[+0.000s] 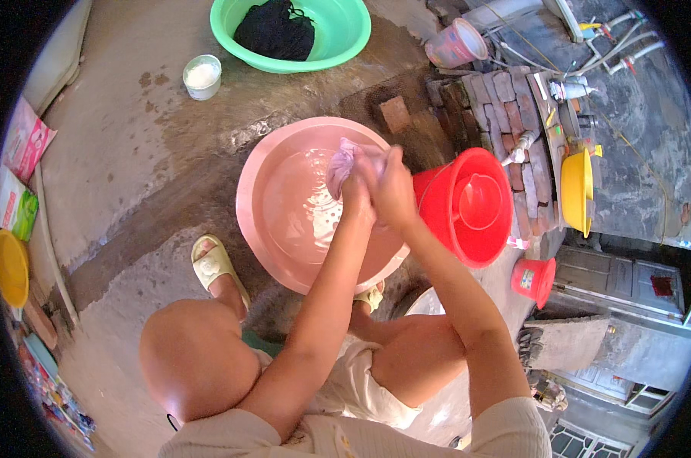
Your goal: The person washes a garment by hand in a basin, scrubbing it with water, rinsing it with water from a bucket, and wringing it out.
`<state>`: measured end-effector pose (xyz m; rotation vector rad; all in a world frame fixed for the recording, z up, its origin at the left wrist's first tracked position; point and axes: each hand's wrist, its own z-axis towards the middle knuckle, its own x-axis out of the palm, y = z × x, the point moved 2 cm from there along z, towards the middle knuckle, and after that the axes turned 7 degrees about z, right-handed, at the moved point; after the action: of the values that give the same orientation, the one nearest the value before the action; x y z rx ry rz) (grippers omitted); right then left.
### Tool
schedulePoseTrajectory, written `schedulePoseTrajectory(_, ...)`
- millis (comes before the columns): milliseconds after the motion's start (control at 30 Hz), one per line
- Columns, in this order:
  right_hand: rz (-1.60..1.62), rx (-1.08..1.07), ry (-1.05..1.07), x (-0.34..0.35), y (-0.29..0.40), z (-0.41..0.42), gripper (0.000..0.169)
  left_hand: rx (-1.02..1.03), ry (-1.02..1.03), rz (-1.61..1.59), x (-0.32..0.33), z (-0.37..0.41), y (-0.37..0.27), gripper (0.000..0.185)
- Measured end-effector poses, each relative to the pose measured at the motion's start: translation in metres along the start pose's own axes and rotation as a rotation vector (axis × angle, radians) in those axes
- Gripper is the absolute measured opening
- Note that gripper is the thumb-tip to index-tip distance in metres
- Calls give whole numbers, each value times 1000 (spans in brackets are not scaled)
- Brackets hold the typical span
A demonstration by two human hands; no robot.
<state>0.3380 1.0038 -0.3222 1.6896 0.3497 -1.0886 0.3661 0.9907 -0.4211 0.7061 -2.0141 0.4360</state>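
Observation:
A wet pale-purple cloth is bunched between my two hands, above a pink plastic basin holding water. My left hand grips it from the left, close against my right hand, which closes round its other side. Drips and ripples mark the water below the cloth. Just right of the basin stands a red plastic bucket with a red dipper inside. The cloth's part inside my fists is hidden.
A green basin with dark fabric and a tub of white powder stand on the wet floor beyond. A loose brick lies near a low brick structure. My slippered feet flank the pink basin.

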Motion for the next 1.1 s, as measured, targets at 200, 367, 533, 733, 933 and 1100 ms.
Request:
schedulePoseTrajectory(200, -170, -528, 25, 12, 0, -39, 28, -79, 71, -54, 17, -14, -34, 34)
schedulePoseTrajectory(367, -311, -100, 9, 16, -12, 12, 35, 138, -167, 17, -4, -1, -2, 38)
schedulePoseTrajectory(533, -44, -21, -135, -7, -57, 26, 38, 17, 23, -38, 9, 3, -13, 47)
schedulePoseTrajectory(733, 340, -118, -191, -28, -20, 18, 40, -17, 223, 192, -20, -15, -39, 69)
schedulePoseTrajectory(933, 629, 152, -13, -19, 2, -17, 38, -50, 253, -106, -29, -7, -11, 64)
schedulePoseTrajectory(1100, 360, 82, 368, -14, 13, -73, 26, 33, 503, -128, -20, 5, -6, 59)
